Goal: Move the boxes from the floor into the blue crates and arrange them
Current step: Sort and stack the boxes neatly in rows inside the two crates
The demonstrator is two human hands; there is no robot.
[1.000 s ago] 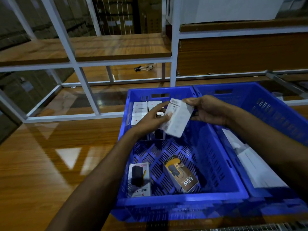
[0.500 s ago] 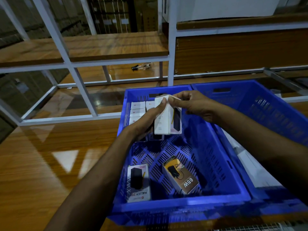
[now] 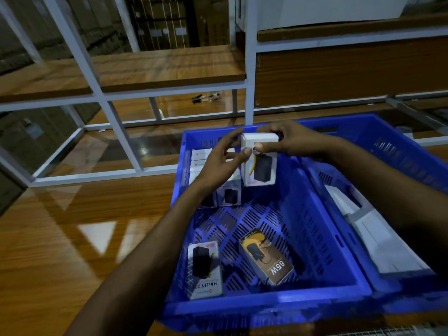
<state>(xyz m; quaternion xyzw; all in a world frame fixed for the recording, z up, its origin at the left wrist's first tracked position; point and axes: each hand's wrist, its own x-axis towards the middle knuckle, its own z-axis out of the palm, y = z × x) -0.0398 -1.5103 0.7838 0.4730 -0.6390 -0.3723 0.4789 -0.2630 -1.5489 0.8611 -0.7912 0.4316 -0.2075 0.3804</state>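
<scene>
Both hands hold one white charger box (image 3: 260, 163) upright over the far end of the left blue crate (image 3: 266, 309). My left hand (image 3: 223, 161) grips its left side and my right hand (image 3: 288, 139) pinches its top. Behind it, white boxes (image 3: 201, 158) stand in a row at the crate's far left corner, with two more (image 3: 230, 195) in front of them. On the crate floor near me lie a white "HALLEY" box (image 3: 206, 270) and a brown "65W" box (image 3: 266, 258).
A second blue crate (image 3: 397, 151) adjoins on the right, holding flat white packages (image 3: 378, 236). Both crates rest on a glossy wooden surface (image 3: 72, 238). White metal shelving (image 3: 116, 117) with wooden boards stands behind, with a small dark object (image 3: 203, 97) on its lower board.
The held box has been turned from tilted with its back showing to upright with its printed front facing me, and moved farther toward the crate's back row.
</scene>
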